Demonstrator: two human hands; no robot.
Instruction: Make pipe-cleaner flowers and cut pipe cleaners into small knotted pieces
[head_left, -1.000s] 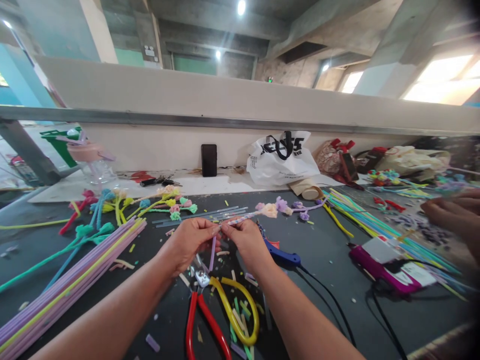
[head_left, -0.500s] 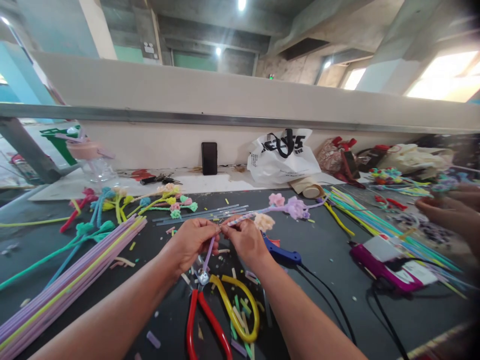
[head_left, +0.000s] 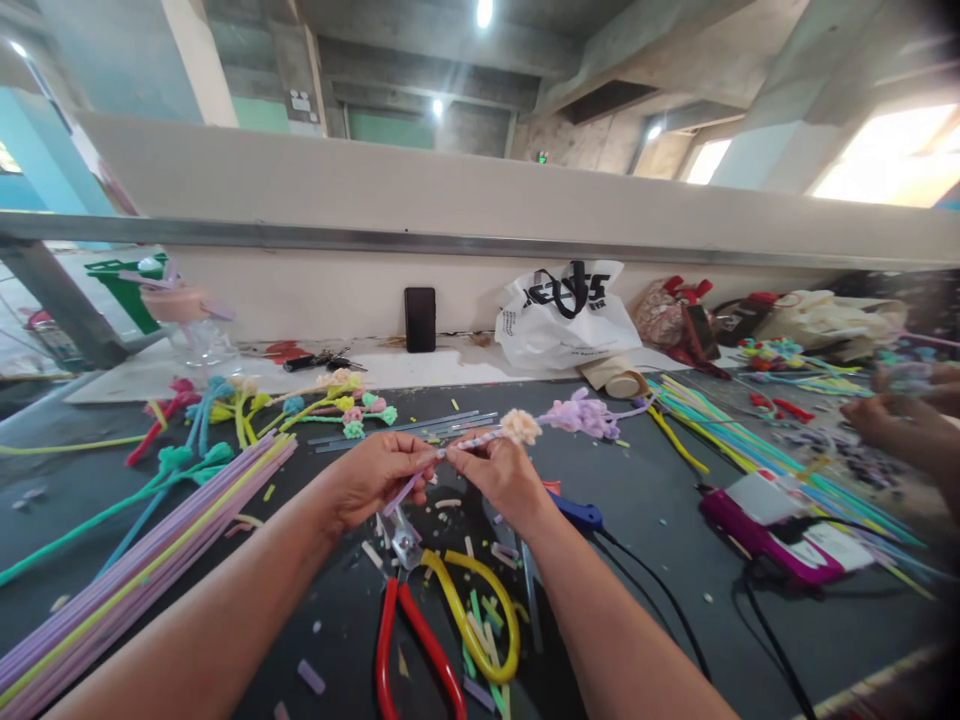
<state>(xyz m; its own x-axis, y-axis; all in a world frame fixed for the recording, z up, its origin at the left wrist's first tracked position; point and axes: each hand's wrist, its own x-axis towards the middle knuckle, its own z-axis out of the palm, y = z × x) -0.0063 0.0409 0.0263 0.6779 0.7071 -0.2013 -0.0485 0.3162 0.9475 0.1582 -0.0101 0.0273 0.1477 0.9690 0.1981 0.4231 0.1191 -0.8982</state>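
Both your left hand [head_left: 382, 475] and right hand [head_left: 501, 482] had fingers clamped on a striped stem [head_left: 487, 437] beyond the red pliers [head_left: 406, 550]. A purple strip [head_left: 403, 493] slanted from your left fingers toward the pliers; rods [head_left: 150, 570] lay left of them, a blue tool [head_left: 581, 514] right.

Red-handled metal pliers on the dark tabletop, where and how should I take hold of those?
Probably best around both long red handles, from above on the person's near side. They spread in a V toward the person, easy to squeeze together. The silver metal head faces away, toward the left hand, and sits close to the yellow looped handles.
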